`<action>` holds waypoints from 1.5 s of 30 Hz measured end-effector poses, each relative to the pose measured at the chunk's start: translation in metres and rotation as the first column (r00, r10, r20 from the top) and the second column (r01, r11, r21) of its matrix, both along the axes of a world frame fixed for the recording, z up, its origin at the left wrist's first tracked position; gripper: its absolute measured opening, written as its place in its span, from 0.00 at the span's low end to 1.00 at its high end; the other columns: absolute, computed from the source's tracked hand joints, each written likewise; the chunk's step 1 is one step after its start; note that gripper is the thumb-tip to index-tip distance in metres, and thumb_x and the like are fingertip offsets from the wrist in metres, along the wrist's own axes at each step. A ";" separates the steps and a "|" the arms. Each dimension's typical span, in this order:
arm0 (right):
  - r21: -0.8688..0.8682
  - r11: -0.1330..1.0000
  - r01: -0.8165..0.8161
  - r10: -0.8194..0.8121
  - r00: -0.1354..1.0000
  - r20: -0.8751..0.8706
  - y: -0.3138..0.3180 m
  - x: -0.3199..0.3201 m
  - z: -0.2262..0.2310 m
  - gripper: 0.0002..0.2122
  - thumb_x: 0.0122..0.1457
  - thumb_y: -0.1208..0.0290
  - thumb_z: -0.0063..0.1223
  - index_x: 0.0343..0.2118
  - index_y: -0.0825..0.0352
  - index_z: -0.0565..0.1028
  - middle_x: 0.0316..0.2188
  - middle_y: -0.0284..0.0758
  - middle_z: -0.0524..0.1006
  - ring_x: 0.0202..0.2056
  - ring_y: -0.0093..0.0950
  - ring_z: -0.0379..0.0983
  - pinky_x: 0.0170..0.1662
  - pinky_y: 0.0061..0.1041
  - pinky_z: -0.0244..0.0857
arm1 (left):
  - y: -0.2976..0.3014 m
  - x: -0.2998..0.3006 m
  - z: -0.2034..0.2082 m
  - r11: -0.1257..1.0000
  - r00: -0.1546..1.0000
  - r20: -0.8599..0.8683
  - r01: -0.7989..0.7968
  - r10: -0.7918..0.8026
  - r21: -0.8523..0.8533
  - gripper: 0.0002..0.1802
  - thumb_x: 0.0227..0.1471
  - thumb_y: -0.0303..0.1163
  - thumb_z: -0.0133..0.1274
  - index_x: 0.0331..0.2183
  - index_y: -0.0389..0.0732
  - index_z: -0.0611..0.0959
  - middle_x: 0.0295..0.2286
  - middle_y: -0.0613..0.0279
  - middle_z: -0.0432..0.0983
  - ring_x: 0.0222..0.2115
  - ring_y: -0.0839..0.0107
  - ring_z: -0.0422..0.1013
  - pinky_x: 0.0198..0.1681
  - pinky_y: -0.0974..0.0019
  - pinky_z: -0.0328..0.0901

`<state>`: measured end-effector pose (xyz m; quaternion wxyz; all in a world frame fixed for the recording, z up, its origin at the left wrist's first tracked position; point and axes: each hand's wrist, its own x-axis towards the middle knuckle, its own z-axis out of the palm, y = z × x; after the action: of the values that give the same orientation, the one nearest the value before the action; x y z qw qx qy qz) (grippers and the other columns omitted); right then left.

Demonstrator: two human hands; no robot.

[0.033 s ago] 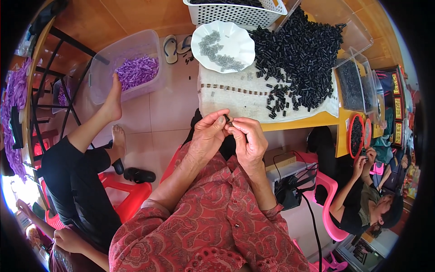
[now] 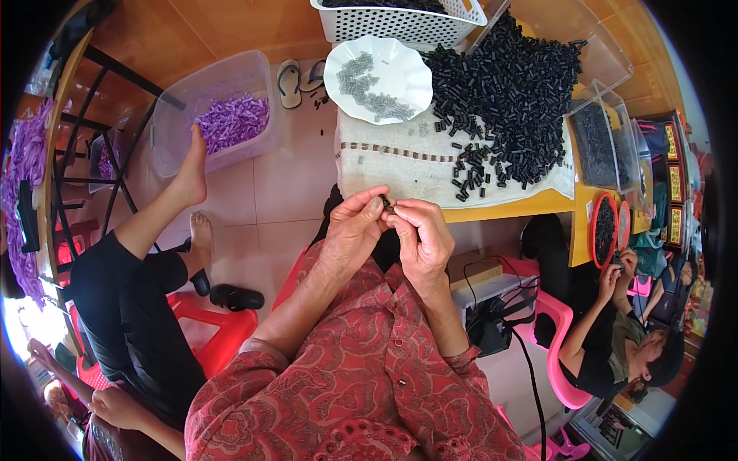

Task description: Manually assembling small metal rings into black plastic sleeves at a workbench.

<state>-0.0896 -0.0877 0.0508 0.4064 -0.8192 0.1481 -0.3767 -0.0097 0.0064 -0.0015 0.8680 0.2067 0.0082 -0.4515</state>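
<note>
In front of the table's near edge, my left hand (image 2: 355, 230) pinches a small black tube-shaped piece (image 2: 385, 201) between thumb and fingers. My right hand (image 2: 420, 238) meets it fingertip to fingertip, its thumb and forefinger closed at the piece's other end. Whether the right fingers also hold a tiny clear part, I cannot make out. Beyond the hands lies a large heap of black tube-shaped pieces (image 2: 511, 100) on a whitish cloth (image 2: 384, 169). A white wavy-rimmed plate (image 2: 411, 73) with small clear pieces (image 2: 365, 84) stands at the heap's left.
A white perforated basket (image 2: 400, 27) stands behind the plate, and a clear bin (image 2: 603, 146) at the right. On the floor to the left is a plastic tub (image 2: 173, 127) of purple pieces, near another person's bare leg (image 2: 184, 180). A co-worker (image 2: 615, 346) sits at the right.
</note>
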 end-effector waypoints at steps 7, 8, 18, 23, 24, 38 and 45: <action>-0.047 0.999 0.017 -0.017 1.000 -0.008 -0.001 -0.001 -0.006 0.07 0.51 0.82 0.60 0.33 0.70 0.75 0.31 0.41 0.77 0.30 0.35 0.77 0.31 0.26 0.71 | -0.001 -0.001 -0.001 1.000 1.000 0.013 -0.011 0.011 0.006 0.13 0.58 0.25 0.49 0.46 0.36 0.79 0.37 0.60 0.77 0.37 0.73 0.72 0.44 0.64 0.69; -0.047 0.999 0.017 -0.018 1.000 -0.008 -0.001 -0.001 -0.005 0.07 0.51 0.82 0.60 0.33 0.70 0.75 0.31 0.41 0.77 0.30 0.35 0.77 0.31 0.26 0.71 | -0.001 -0.001 0.000 1.000 1.000 0.014 -0.011 0.011 0.006 0.13 0.58 0.25 0.49 0.46 0.36 0.79 0.37 0.60 0.77 0.37 0.73 0.72 0.44 0.64 0.69; -0.201 0.980 0.009 -0.013 1.000 -0.021 -0.004 0.001 -0.003 0.08 0.50 0.82 0.61 0.33 0.71 0.74 0.30 0.41 0.76 0.29 0.35 0.76 0.30 0.27 0.71 | -0.001 -0.002 -0.003 0.998 1.000 0.026 -0.016 0.015 0.053 0.14 0.58 0.24 0.50 0.46 0.36 0.79 0.36 0.61 0.77 0.37 0.73 0.72 0.43 0.65 0.69; -0.242 0.970 0.018 -0.027 0.999 -0.033 -0.003 0.002 -0.003 0.08 0.49 0.83 0.61 0.33 0.71 0.74 0.31 0.41 0.77 0.29 0.35 0.76 0.30 0.27 0.71 | -0.001 -0.003 -0.001 0.998 0.999 0.031 -0.023 0.021 0.059 0.13 0.58 0.24 0.50 0.46 0.36 0.79 0.36 0.60 0.77 0.36 0.73 0.72 0.43 0.66 0.69; -0.261 0.965 0.016 -0.028 0.999 -0.041 -0.003 0.002 -0.003 0.09 0.49 0.83 0.61 0.33 0.71 0.74 0.30 0.41 0.76 0.29 0.36 0.76 0.30 0.28 0.71 | -0.001 -0.003 -0.001 0.997 0.999 0.040 -0.033 0.030 0.066 0.13 0.58 0.24 0.50 0.46 0.36 0.79 0.36 0.60 0.77 0.36 0.73 0.72 0.43 0.66 0.69; -0.351 0.936 0.003 -0.019 0.999 -0.044 -0.003 0.003 -0.003 0.09 0.49 0.84 0.60 0.33 0.71 0.72 0.30 0.40 0.74 0.28 0.36 0.75 0.28 0.28 0.70 | 0.001 -0.002 -0.002 0.994 0.993 0.111 -0.043 0.032 0.097 0.13 0.58 0.24 0.50 0.46 0.35 0.79 0.35 0.62 0.77 0.36 0.75 0.72 0.43 0.68 0.68; -0.292 0.956 0.003 -0.020 0.998 -0.056 -0.002 0.002 0.002 0.08 0.49 0.84 0.61 0.32 0.71 0.73 0.31 0.42 0.76 0.29 0.36 0.75 0.30 0.28 0.71 | 0.001 -0.003 -0.001 1.000 0.998 0.054 -0.020 0.019 0.018 0.14 0.59 0.24 0.48 0.47 0.36 0.78 0.37 0.61 0.77 0.38 0.74 0.71 0.46 0.68 0.67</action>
<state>-0.0876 -0.0893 0.0532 0.2744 -0.8799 0.1076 -0.3728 -0.0123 0.0069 -0.0023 0.8702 0.2268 -0.0090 -0.4372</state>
